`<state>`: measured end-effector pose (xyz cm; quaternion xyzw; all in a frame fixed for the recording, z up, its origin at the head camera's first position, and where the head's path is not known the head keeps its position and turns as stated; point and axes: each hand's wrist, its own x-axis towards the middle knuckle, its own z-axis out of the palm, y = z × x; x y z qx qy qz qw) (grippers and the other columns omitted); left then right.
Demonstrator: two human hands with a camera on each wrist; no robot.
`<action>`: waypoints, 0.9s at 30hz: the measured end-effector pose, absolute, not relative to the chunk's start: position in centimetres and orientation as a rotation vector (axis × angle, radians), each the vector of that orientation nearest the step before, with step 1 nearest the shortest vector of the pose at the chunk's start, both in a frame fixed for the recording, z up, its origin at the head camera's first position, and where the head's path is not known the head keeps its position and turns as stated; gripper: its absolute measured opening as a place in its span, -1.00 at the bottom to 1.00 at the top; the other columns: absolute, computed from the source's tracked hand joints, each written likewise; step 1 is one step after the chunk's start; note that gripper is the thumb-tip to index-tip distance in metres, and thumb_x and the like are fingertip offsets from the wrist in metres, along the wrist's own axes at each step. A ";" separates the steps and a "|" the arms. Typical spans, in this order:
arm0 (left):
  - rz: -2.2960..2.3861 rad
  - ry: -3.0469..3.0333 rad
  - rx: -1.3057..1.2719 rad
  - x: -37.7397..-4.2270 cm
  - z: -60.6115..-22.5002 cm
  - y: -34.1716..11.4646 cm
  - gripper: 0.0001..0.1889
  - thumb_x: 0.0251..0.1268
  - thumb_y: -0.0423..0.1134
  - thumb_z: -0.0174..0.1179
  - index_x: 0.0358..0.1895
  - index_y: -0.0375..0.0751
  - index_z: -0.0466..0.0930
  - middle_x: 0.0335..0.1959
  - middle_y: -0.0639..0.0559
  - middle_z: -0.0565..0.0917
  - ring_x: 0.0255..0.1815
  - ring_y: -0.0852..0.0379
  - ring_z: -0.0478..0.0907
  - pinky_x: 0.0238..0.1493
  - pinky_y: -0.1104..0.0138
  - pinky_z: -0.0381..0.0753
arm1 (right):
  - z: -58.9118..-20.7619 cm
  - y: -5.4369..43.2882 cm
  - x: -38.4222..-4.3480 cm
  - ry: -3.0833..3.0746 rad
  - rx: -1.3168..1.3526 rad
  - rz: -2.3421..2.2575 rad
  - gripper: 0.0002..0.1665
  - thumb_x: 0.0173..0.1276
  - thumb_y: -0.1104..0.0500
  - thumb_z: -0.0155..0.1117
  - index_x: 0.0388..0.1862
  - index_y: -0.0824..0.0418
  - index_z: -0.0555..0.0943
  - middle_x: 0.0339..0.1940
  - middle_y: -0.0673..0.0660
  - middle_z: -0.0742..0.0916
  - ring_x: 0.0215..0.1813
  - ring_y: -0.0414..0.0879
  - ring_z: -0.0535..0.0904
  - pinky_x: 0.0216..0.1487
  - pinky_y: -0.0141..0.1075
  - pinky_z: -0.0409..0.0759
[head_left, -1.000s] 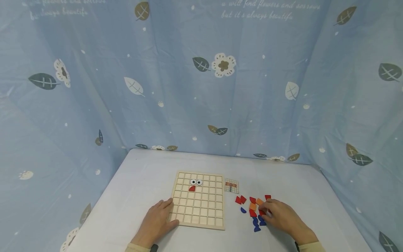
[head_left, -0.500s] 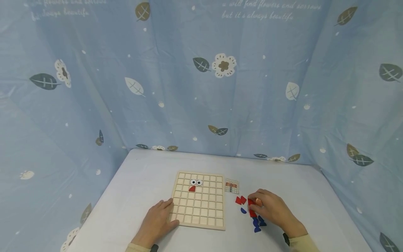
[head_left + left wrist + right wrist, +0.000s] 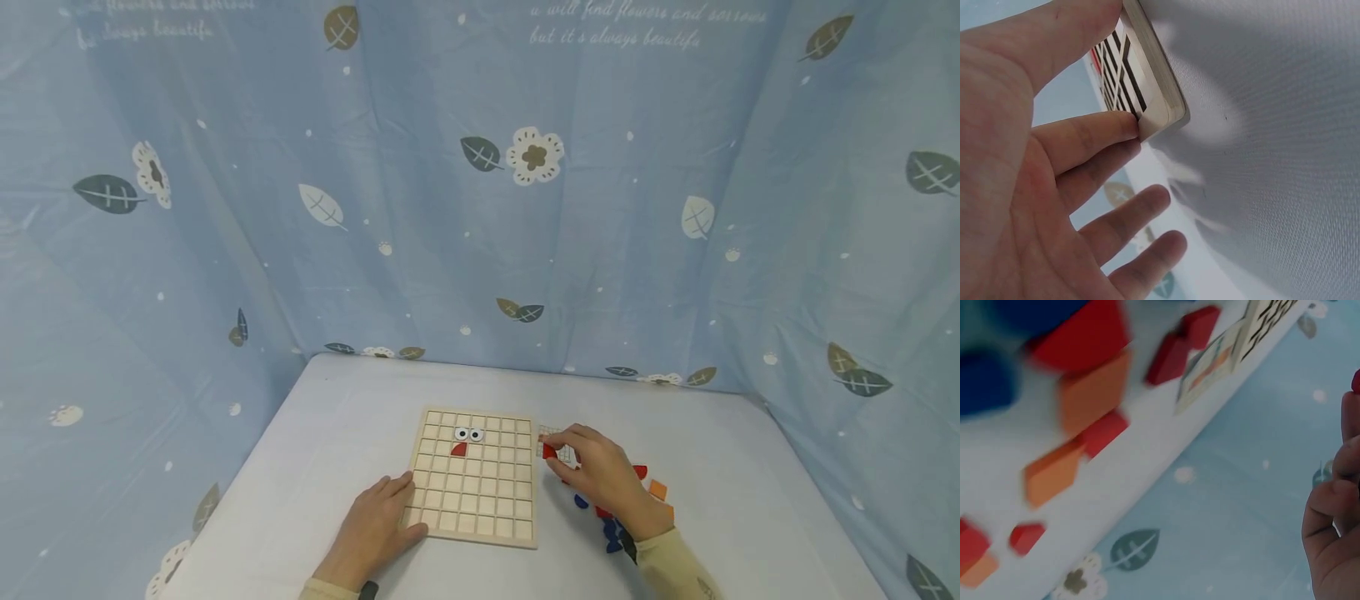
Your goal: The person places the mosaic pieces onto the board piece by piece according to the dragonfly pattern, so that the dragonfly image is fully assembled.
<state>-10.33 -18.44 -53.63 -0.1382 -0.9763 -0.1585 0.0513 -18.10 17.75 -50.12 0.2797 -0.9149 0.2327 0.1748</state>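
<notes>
A wooden grid board (image 3: 472,505) lies on the table, bearing two round eye pieces (image 3: 469,435) and a red quarter-round piece (image 3: 459,449) below them. My left hand (image 3: 375,525) rests at its near left corner. The left wrist view shows the thumb (image 3: 1085,25) and the index finger (image 3: 1094,139) touching the corner's sides while the other fingers stay spread. Between thumb and fingertips of my right hand (image 3: 600,475) a small red piece (image 3: 550,452) is pinched, just right of the board. Its outline is partly covered by the fingers.
Under the right hand lies a small pattern card (image 3: 1213,365), partly hidden in the head view. Loose blue pieces (image 3: 612,537), orange pieces (image 3: 657,489) and red pieces (image 3: 640,472) are scattered around the right forearm. A blue leaf-print curtain (image 3: 420,250) hangs behind the table.
My right hand has gone from the loose pieces leftward and away from me to the card, carrying a red piece. Several loose pieces shifted right. The left hand has stayed put.
</notes>
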 end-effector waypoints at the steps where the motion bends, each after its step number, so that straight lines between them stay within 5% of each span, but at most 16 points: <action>1: -0.484 -2.969 -0.422 -10.3 -53.6 -18.5 -0.27 0.06 0.07 0.49 0.20 -0.40 0.60 0.31 -0.21 0.57 0.31 -0.27 0.49 0.33 -0.09 0.46 | -50.1 17.3 -18.3 -2.586 0.797 0.656 -0.66 0.19 0.08 0.59 -0.03 -0.02 0.77 -0.24 -0.18 0.70 -0.43 -0.29 0.41 -0.51 -0.50 0.43; 18: -0.499 -2.980 -0.406 -10.3 -53.6 -18.4 -0.27 0.07 0.07 0.49 0.21 -0.38 0.60 0.31 -0.20 0.57 0.32 -0.28 0.47 0.34 -0.10 0.45 | -50.0 11.2 -19.9 -2.605 0.854 0.732 -0.70 0.22 0.03 0.57 -0.06 -0.06 0.76 -0.24 -0.17 0.72 -0.38 -0.30 0.42 -0.42 -0.47 0.49; 27: -0.480 -2.965 -0.432 -10.2 -53.9 -18.9 -0.28 0.12 0.12 0.45 0.22 -0.35 0.60 0.31 -0.18 0.57 0.31 -0.30 0.48 0.32 -0.13 0.46 | -50.5 9.2 -21.2 -2.621 0.951 0.718 -0.71 0.27 0.02 0.52 -0.04 0.00 0.77 -0.23 -0.12 0.74 -0.23 -0.14 0.68 -0.25 -0.34 0.67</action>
